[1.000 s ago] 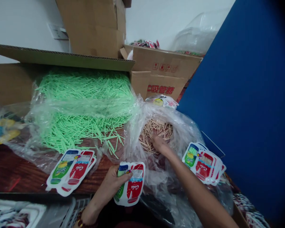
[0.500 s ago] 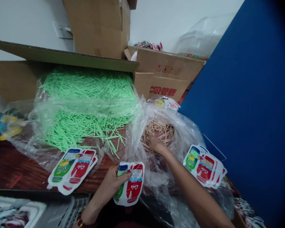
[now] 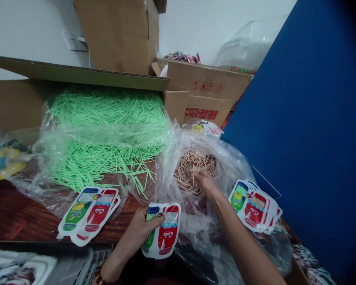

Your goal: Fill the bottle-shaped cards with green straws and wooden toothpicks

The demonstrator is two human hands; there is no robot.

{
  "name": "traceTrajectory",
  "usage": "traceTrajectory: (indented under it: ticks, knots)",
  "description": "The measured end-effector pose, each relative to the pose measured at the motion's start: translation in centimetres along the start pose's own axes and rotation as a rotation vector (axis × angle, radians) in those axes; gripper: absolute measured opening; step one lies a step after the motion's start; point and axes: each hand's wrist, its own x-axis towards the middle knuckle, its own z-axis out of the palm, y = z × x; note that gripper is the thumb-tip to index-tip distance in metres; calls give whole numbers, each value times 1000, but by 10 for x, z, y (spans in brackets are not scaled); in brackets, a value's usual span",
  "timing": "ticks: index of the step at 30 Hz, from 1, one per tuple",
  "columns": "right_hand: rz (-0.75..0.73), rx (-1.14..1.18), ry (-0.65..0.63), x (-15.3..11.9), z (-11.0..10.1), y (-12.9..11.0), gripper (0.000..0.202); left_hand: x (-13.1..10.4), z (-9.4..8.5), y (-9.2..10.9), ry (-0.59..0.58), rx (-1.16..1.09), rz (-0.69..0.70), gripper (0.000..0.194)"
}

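Observation:
My left hand point(image 3: 141, 229) grips a bottle-shaped candy packet point(image 3: 167, 233), thumb across its front. Green sticks fill the packet's green half; the window of its red Cola half looks unfilled. Over a clear plastic bag point(image 3: 231, 158), my right hand point(image 3: 205, 181) pinches a few thin brown sticks point(image 3: 195, 171) between thumb and fingers. Around those fingertips lies a loose pile of brown sticks point(image 3: 185, 166). To the left, a large heap of thin green sticks point(image 3: 106, 111) spills from clear plastic. Flat packets point(image 3: 90, 213) lie left of my left hand. Filled packets point(image 3: 256, 206) are stacked beyond my right forearm.
An opened cardboard box point(image 3: 77, 73) stands behind the green heap. Another carton point(image 3: 210, 95) with red lettering is at the back. A blue panel point(image 3: 290, 138) bounds the right side. A white crate point(image 3: 44, 265) sits below the table's front edge point(image 3: 32, 225).
My right hand has come out of the brown pile, moving slightly right, with a few sticks now visible in its fingers. The left hand keeps holding its packet in place.

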Motion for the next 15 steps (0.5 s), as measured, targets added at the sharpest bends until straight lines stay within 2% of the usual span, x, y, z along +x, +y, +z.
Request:
traceTrajectory:
  ticks: [7,11,15]
  knots:
    - [-83,124,19,-30,13,6,26,1,3,2,-16,-32,0,21]
    - [-75,188,62,-28,13,8,26,-2,4,4,-17,-36,8,22]
    - [-89,320,133,-24,5,-10,28,-2,6,7,-51,-63,5,21]
